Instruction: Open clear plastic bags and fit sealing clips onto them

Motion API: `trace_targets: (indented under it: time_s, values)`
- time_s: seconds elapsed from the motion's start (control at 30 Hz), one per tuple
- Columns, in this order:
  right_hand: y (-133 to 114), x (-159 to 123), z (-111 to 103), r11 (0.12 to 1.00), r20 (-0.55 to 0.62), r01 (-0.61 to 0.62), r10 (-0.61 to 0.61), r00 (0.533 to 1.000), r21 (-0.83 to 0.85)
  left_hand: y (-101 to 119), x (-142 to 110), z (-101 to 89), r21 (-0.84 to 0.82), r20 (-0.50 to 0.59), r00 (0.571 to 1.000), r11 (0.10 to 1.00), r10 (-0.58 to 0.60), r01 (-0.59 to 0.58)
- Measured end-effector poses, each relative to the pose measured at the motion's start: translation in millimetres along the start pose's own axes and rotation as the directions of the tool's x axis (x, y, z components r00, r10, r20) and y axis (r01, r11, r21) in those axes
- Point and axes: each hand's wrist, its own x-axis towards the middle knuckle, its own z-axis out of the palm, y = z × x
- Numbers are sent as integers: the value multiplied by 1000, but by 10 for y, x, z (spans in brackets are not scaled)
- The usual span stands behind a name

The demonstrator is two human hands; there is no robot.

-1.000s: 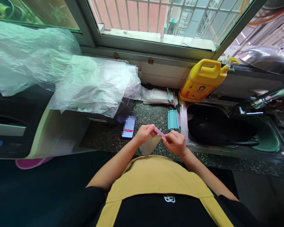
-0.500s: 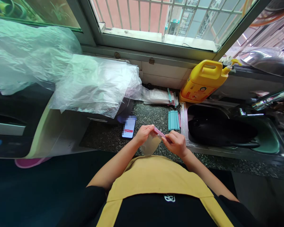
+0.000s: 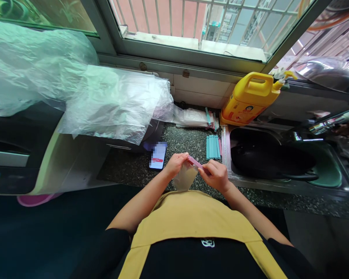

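Counter: speckled dark stone (image 3: 183, 135) below a barred window (image 3: 189, 31), with a phone (image 3: 158, 155) lying on it.
Sink: right of the counter, a black pan (image 3: 270, 161) inside; a yellow jug (image 3: 248, 99) stands by its back corner.
Teal clips: a row (image 3: 212, 147) beside the sink's left rim, in front of a clear packet (image 3: 192, 117).
Left hand: fingertips pinched together (image 3: 177, 164) on one end of the pink clip (image 3: 195, 162).
Right hand: fingers curled and closed (image 3: 215, 176) around the clip's other end.
Small bag: hangs below the clip (image 3: 185, 177), between the hands, above the apron (image 3: 197, 217).
Hard to see: the bag's contents; the clip's ends, covered by fingers; the phone screen, partly blurred.
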Motion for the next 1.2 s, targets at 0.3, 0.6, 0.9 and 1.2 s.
trace_targets:
  time_s: [0.3, 0.6, 0.9, 1.2]
  values:
    - [-1, 24, -9, 1000, -18, 20, -20, 1000, 1, -2, 9, -5, -50, 14, 1000, 999, -15, 16]
    - [-13, 83, -47, 999, -69, 13, -10, 998, 51, 16, 26, -19, -6, -17, 1000, 1000, 6, -7]
    - [-19, 171, -50, 993, -142, 44, -29, 989, 108, -3, 53, -50, -25, -51, 998, 999, 30, -31]
    - [-13, 186, -50, 990, -171, 72, -50, 984, 125, -31, 60, -70, -25, -73, 996, 998, 49, -51]
